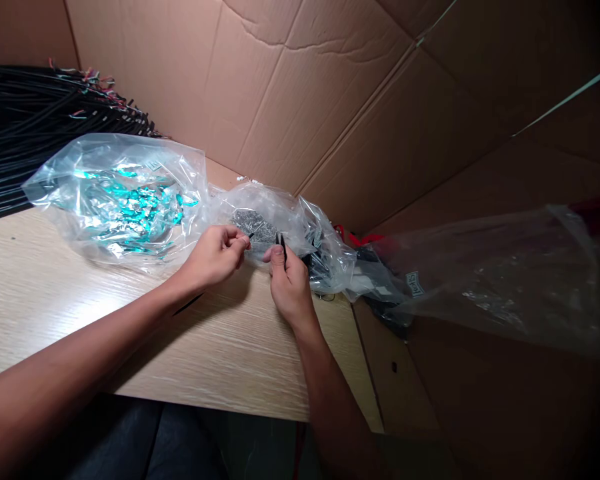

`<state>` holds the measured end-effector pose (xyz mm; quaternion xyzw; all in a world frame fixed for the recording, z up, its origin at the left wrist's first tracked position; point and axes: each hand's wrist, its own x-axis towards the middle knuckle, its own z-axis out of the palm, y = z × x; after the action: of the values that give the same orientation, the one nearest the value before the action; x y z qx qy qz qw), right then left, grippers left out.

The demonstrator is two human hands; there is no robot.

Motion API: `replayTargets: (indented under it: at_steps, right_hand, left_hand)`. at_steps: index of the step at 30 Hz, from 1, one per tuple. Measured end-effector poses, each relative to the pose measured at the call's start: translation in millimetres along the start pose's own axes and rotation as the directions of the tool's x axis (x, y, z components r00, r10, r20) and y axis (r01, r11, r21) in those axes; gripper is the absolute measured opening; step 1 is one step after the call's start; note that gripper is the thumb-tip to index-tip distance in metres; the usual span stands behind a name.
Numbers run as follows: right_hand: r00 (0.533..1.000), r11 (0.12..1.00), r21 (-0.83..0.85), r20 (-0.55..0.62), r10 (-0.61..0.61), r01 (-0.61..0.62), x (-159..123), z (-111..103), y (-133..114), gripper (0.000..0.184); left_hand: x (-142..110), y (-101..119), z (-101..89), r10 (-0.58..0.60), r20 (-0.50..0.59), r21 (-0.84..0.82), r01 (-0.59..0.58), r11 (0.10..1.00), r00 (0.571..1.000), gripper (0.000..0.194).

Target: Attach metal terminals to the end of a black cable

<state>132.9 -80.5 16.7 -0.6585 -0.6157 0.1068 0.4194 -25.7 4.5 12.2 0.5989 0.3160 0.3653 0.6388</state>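
My left hand point(219, 257) is closed in a pinch on a thin black cable point(251, 235). The cable's tip pokes out past the fingertips, and a dark length of it shows below the wrist. Just to the right, my right hand point(289, 277) is closed around dark tweezers point(281, 245), whose slim prongs point up and away from me. A small gap separates the two hands. Right behind them lies a clear plastic bag point(260, 197) with a mass of small grey metallic pieces point(255, 225) in it.
A larger clear bag point(175, 160) of shiny teal-lit pieces lies left on the wooden table point(240, 360). Many black cables point(20, 133) with stripped coloured ends are piled behind it. Cardboard walls point(260, 100) rise behind. Another clear bag point(480, 280) hangs at right.
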Motion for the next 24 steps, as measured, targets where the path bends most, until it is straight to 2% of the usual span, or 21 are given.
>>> replayTargets:
  at_steps: [3,5,9,11,17,24]
  right_hand:
    - [0.997,0.998,-0.064,0.071,0.013,-0.009,2,-9,-15,0.052]
    - [0.992,0.983,-0.185,0.122,0.014,0.009,7,-18,-28,0.048]
    - [0.967,0.86,-0.508,0.241,0.084,0.052,27,-39,-43,0.042]
    - [0.954,0.796,-0.597,0.283,0.099,0.094,36,-49,-44,0.042]
    - [0.929,0.74,-0.634,0.369,0.035,0.224,48,-56,-36,0.039]
    - [0.942,0.675,-0.721,0.315,0.117,0.157,52,-50,-39,0.043]
  left_hand:
    - [4,1,0.6,-0.111,-0.025,-0.055,0.109,0.993,0.994,0.024]
    - [8,6,3.4,-0.178,-0.027,-0.077,0.176,0.981,0.984,0.025]
    - [19,15,14.9,-0.231,-0.032,-0.087,0.228,0.97,0.972,0.026]
    - [26,17,22.4,-0.26,-0.044,-0.101,0.255,0.962,0.964,0.027]
    - [37,14,38.8,-0.295,-0.051,-0.149,0.284,0.947,0.954,0.03]
    - [49,11,33.2,-0.308,-0.016,-0.232,0.297,0.926,0.951,0.027]
